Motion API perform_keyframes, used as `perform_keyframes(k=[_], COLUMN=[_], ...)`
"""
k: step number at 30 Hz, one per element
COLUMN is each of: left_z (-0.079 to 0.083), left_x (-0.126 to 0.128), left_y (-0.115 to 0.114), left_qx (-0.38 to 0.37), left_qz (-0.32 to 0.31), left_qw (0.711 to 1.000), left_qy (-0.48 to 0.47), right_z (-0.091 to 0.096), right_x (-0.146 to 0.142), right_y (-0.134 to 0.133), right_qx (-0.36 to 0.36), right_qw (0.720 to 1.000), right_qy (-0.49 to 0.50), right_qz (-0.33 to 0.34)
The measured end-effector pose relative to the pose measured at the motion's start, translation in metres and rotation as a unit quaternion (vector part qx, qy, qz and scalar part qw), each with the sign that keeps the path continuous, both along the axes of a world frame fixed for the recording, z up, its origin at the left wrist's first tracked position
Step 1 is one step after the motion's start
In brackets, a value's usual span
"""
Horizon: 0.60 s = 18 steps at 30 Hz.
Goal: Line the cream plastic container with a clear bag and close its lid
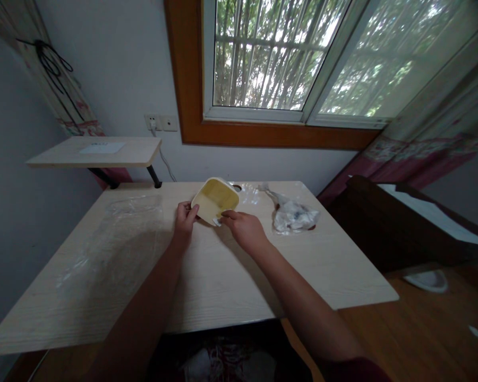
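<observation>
A rounded, box-like plastic container (216, 195), yellow inside with a pale cream rim, is held tilted above the far middle of the table. My left hand (185, 218) is closed on its left side, thumb on the near edge. At the near right corner, my right hand (245, 228) has its fingers pinched together against the container. A small white piece (216, 222) shows right by those fingertips; whether it is stuck to the container or held cannot be made out. To the right lies a crumpled clear plastic bag (295, 215) with something whitish inside.
A flat clear plastic sheet or bag (115, 239) lies on the left of the pale wooden table (326, 276). A raised shelf (135, 151) on black legs stands at the back left, bearing a paper (102, 148). Dark furniture (406, 228) stands at the right.
</observation>
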State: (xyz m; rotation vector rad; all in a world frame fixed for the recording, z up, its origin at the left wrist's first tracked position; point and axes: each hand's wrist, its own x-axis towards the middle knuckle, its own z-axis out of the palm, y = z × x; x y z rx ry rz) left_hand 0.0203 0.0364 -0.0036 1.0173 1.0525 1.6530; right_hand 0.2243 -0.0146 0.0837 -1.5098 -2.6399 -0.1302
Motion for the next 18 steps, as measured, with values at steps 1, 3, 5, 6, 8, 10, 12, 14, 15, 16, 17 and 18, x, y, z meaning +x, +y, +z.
perform_keyframes(k=[1, 3, 5, 6, 8, 10, 12, 14, 15, 16, 17, 18], left_z=[-0.001, -0.002, -0.001, 0.000, 0.002, 0.004, 0.007, 0.010, 0.011, 0.012, 0.013, 0.013], left_x=[-0.002, -0.004, -0.004, -0.004, -0.003, -0.001, 0.000, 0.000, 0.000, 0.000, 0.000, 0.001], left_y=[0.002, 0.004, 0.004, 0.004, 0.003, 0.001, -0.002, -0.004, -0.005, -0.007, -0.007, -0.008], left_qx=[0.005, 0.012, 0.016, 0.016, 0.013, 0.007, -0.002, -0.018, -0.027, -0.034, -0.040, -0.045], left_qz=[0.013, 0.031, 0.034, 0.029, 0.013, -0.005, -0.023, -0.045, -0.057, -0.067, -0.075, -0.082], left_qw=[1.000, 0.999, 0.999, 0.999, 1.000, 1.000, 0.999, 0.998, 0.997, 0.996, 0.995, 0.994], left_qy=[0.005, 0.016, 0.018, 0.013, -0.003, -0.016, -0.025, -0.032, -0.037, -0.041, -0.045, -0.048], right_z=[0.001, 0.003, 0.004, 0.005, 0.006, 0.006, 0.005, 0.005, 0.004, 0.004, 0.003, 0.002], right_x=[0.001, 0.002, 0.003, 0.004, 0.005, 0.006, 0.006, 0.004, 0.003, 0.001, -0.001, -0.003], right_y=[0.000, 0.000, 0.000, 0.000, 0.000, -0.001, -0.002, -0.003, -0.004, -0.005, -0.006, -0.006], right_qx=[-0.002, -0.003, -0.001, 0.001, 0.005, 0.008, 0.009, 0.004, -0.002, -0.008, -0.016, -0.024], right_qw=[1.000, 1.000, 1.000, 1.000, 1.000, 0.999, 0.999, 0.998, 0.998, 0.997, 0.997, 0.996], right_qy=[-0.005, -0.014, -0.021, -0.024, -0.029, -0.032, -0.035, -0.035, -0.033, -0.029, -0.025, -0.019], right_qz=[0.000, 0.001, 0.001, 0.001, -0.005, -0.021, -0.039, -0.055, -0.062, -0.068, -0.075, -0.081])
